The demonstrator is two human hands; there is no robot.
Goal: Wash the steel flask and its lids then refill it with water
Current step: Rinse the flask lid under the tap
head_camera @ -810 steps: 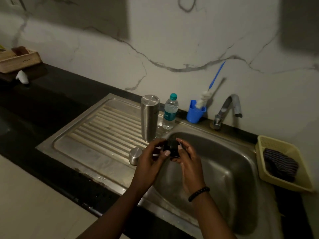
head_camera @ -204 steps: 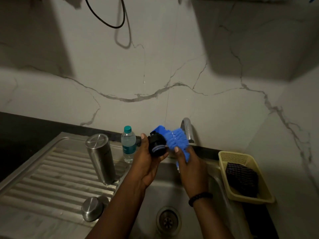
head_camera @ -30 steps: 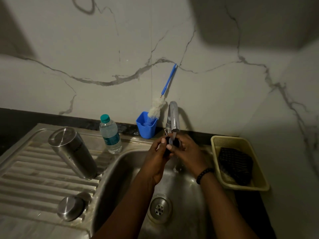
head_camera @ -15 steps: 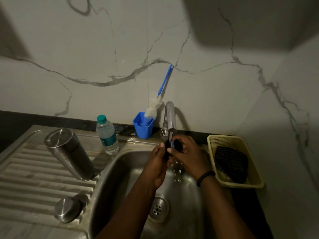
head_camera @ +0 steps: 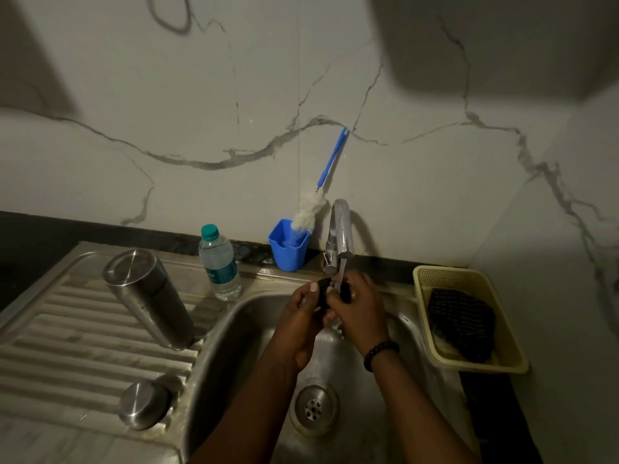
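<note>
Marble-veined wall (head_camera: 234, 95) backs a dim steel sink (head_camera: 234, 329), and everything else is placed from the tap (head_camera: 340, 229) at its rear edge. Directly under the tap's spout, over the basin, both hands meet around a small black inner lid (head_camera: 323, 294): the left hand (head_camera: 301, 316) grips it from the left with curled fingers, and the right hand (head_camera: 360, 306), a dark bead bracelet (head_camera: 380, 354) on its wrist, curls round it from the right. A thin stream of water runs from the spout onto the lid. Left of the tap, on the ribbed drainboard (head_camera: 67, 346), the steel flask (head_camera: 147, 296) stands with its flat end up; nearer the camera on that board lies a round steel cap (head_camera: 144, 405). Between flask and tap stands a plastic bottle (head_camera: 219, 262) with a green top. Just left of the tap sits a blue cup (head_camera: 288, 246) holding a bottle brush (head_camera: 318, 195). Right of the tap, a yellow basket (head_camera: 469, 276) holds a dark cloth (head_camera: 464, 323). Below the hands lies the drain (head_camera: 313, 408).
</note>
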